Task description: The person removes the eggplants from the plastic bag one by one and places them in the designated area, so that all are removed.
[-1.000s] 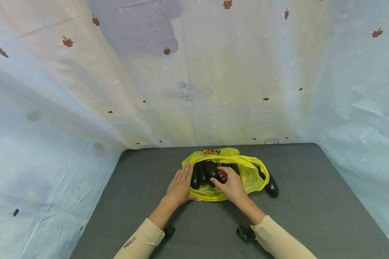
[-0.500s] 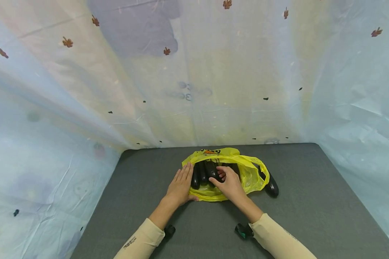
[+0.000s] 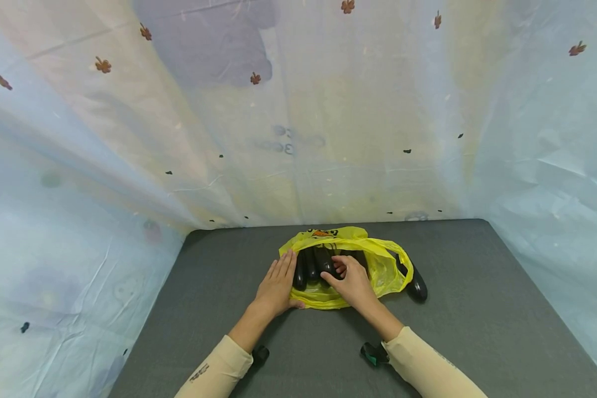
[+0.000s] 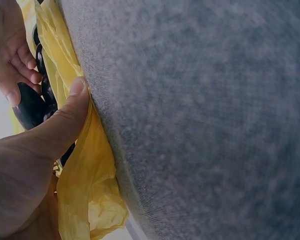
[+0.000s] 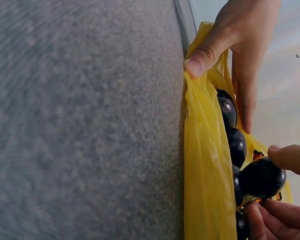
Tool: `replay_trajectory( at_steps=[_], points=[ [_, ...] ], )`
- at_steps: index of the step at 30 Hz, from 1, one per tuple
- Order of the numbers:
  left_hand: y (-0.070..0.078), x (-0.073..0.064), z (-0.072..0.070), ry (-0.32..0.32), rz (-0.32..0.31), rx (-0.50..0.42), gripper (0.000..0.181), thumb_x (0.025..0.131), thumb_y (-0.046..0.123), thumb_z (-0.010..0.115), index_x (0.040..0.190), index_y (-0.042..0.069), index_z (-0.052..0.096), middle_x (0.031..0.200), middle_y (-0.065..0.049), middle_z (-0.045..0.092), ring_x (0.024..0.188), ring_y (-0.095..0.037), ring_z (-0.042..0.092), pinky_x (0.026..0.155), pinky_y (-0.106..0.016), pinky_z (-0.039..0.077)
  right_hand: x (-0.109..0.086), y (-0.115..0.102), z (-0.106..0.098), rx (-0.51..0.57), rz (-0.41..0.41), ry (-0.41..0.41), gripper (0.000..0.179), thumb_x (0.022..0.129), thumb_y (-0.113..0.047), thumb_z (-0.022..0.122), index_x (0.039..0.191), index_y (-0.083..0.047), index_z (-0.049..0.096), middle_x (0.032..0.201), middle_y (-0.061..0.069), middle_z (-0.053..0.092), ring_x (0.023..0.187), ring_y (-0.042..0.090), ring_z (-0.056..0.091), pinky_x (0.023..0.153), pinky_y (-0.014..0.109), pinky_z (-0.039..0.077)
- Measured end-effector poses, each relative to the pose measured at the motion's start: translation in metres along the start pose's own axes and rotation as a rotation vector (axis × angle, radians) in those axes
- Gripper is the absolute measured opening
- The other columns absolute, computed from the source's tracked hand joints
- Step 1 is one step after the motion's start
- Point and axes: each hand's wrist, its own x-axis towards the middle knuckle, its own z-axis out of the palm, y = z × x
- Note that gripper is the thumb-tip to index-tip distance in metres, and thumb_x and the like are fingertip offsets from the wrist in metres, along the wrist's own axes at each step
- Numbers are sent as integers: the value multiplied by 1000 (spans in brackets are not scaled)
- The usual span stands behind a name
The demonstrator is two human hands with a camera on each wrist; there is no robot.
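Note:
A yellow plastic bag [image 3: 389,276] lies on its side with its mouth toward me and several dark, glossy eggplants inside. My right hand [image 3: 354,283] reaches into the mouth and holds one eggplant [image 5: 262,177], thumb on one side and curled fingers on the other. Straight fingers of my left hand [image 3: 273,288] lie along the bag's left edge, while its thumb [image 4: 76,92] presses the near rim. Beside that hand sit two more eggplants, one at the far left [image 3: 300,275] and its neighbour [image 3: 312,268]. The stems are hidden deep in the bag.
Another eggplant [image 3: 418,287] lies just right of the bag, partly behind its handle loop. Everything stands on a grey cloth-covered table [image 3: 219,265], whose back edge meets a pale patterned curtain [image 3: 328,182]. Dark wrist straps [image 3: 373,355] show under the sleeves.
My right hand has shifted very slightly left around the eggplant. The left hand, the bag and the other eggplants have stayed in place.

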Motion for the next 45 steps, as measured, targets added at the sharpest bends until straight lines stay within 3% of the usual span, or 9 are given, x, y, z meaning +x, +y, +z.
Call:
replay_trajectory(
  at_steps=[28,36,45],
  points=[
    [0,0,1,5,6,5,137,79,65,86,172,2,9,180,-16,5,166,-31,14,134,-48,17,-5,-6,-9,29,47,18,45,97,-20,82,136,0,70,111,10,68,94,25,68,84,42,61],
    [-1,0,2,8,7,-4,137,79,65,87,172,2,8,180,-16,5,166,-31,14,134,-48,17,-9,-5,-12,122,103,5,47,98,-17,81,140,-3,68,125,17,72,103,30,74,87,47,64],
    [-1,1,3,4,9,-1,137,79,65,86,172,2,7,180,-16,4,166,-31,13,134,-48,17,-11,-3,-17,213,116,-7,45,98,-14,80,139,-1,67,129,21,70,110,35,74,93,49,64]
  ],
)
